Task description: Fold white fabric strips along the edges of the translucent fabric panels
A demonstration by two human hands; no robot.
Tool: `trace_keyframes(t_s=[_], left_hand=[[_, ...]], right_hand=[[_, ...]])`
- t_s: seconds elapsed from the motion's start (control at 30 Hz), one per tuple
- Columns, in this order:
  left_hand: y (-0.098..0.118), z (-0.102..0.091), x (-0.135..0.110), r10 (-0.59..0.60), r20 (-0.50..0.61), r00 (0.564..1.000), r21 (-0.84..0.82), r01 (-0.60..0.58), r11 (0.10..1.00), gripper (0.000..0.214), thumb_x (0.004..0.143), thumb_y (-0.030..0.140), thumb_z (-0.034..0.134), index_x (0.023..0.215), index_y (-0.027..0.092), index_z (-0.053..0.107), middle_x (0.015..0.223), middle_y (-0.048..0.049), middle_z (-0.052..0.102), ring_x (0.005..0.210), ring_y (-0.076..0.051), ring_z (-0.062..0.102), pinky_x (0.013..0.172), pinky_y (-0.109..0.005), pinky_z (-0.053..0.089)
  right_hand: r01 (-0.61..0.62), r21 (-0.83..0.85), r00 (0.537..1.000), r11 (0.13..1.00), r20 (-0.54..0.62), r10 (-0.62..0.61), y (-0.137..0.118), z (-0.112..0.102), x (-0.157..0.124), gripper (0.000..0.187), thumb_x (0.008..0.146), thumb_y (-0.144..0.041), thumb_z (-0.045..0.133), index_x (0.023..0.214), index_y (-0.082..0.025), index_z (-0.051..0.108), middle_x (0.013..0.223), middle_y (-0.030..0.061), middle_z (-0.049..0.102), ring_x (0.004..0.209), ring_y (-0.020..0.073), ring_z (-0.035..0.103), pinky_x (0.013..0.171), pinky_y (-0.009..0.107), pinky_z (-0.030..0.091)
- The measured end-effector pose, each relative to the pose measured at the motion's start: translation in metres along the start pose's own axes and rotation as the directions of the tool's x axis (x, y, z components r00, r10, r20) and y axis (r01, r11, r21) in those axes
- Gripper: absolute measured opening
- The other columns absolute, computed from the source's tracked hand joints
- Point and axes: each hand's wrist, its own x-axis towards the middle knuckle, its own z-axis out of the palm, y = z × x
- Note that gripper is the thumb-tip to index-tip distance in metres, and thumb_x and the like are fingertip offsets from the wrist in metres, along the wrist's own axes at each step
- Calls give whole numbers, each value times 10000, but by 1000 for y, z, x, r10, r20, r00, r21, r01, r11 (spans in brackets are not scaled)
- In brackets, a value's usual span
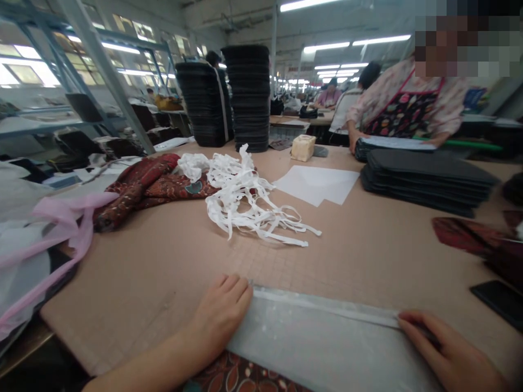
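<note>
A pale grey translucent sheet [318,337] lies on the table in front of me, with a white strip [327,305] running along its far edge. My left hand [226,305] is closed at the sheet's far left corner, its fingers curled over the edge. At the far right end, my right hand [441,343] pinches the white strip between thumb and fingers. Dark red patterned fabric [245,375] shows under the near edge of the sheet. Beyond it, a tangle of white strips [249,201] rests on the brown tabletop [347,256].
Rolled patterned fabric [163,179] and pink cloth [69,218] lie at the left. White paper [318,182], a cream block [303,148] and stacked black panels [425,179] sit farther back. Tall black stacks [247,98] stand behind. A co-worker [412,103] handles panels at the right; a phone-like black object [500,302] lies nearer.
</note>
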Motion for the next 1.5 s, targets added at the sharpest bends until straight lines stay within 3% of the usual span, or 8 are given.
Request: trace_keyframes(t_s=[0.13, 0.27, 0.53, 0.73, 0.97, 1.13, 1.33, 1.5], left_hand=[[4, 3, -5, 130, 34, 991, 127, -134, 983, 343, 814, 13, 403, 1104, 106, 560, 1025, -137, 601, 901, -264, 543, 813, -410, 420], [8, -2, -6, 132, 107, 985, 180, -150, 972, 565, 776, -7, 402, 1305, 193, 418, 1099, -147, 587, 950, -289, 549, 831, -442, 409], [11, 2, 13, 270, 86, 959, 94, -278, 956, 399, 796, 8, 403, 1134, 135, 572, 1080, -128, 596, 965, -265, 532, 870, -418, 385], [21, 1, 24, 300, 71, 951, 92, -306, 948, 560, 756, -24, 393, 1258, 207, 482, 949, -103, 612, 810, -239, 555, 742, -379, 423], [35, -20, 58, 439, 83, 895, -55, -435, 899, 292, 807, 3, 382, 881, 138, 630, 898, -97, 608, 791, -223, 535, 714, -351, 431], [77, -17, 88, 552, -10, 834, -65, -552, 832, 396, 834, 38, 399, 1211, 137, 465, 1012, -106, 578, 833, -232, 530, 706, -348, 442], [106, -2, 104, 578, -68, 813, -62, -582, 811, 242, 866, 51, 353, 942, 120, 573, 935, -108, 563, 822, -235, 515, 698, -357, 441], [103, 5, 103, 601, -92, 794, -64, -607, 792, 262, 873, 63, 348, 1044, 118, 539, 982, -115, 558, 852, -233, 508, 732, -365, 444]], right_hand=[[2, 40, 998, 999, 56, -5, -22, -10, 1, 281, 740, -481, 446, 746, -247, 600, 755, 43, 670, 713, 239, 637, 664, 335, 518], [-17, 31, 997, 999, 81, 15, -29, -12, 1, 242, 765, -430, 437, 755, -239, 585, 763, 43, 658, 725, 230, 624, 674, 335, 494], [5, 53, 997, 999, 82, -9, -36, -14, 1, 193, 809, -346, 414, 750, -227, 554, 759, 37, 627, 726, 211, 590, 674, 329, 461], [25, 45, 997, 999, 77, -28, -38, -13, 1, 156, 824, -284, 403, 745, -222, 523, 767, 37, 606, 735, 204, 571, 682, 330, 442], [62, 24, 997, 998, 44, -63, -39, -12, 1, 128, 808, -207, 418, 739, -214, 526, 767, 35, 601, 749, 198, 559, 678, 319, 432], [83, -17, 995, 996, 52, -82, -41, -10, 2, 125, 815, -163, 419, 754, -197, 523, 776, 40, 592, 746, 192, 546, 682, 319, 427], [66, -46, 998, 997, 12, -66, -34, -14, 1, 97, 784, -132, 462, 748, -201, 521, 778, 39, 582, 764, 196, 532, 698, 323, 426], [-87, 100, 996, 991, 0, 87, -17, -26, 1, 106, 779, -134, 441, 770, -207, 517, 764, 12, 584, 732, 171, 550, 683, 297, 432]])
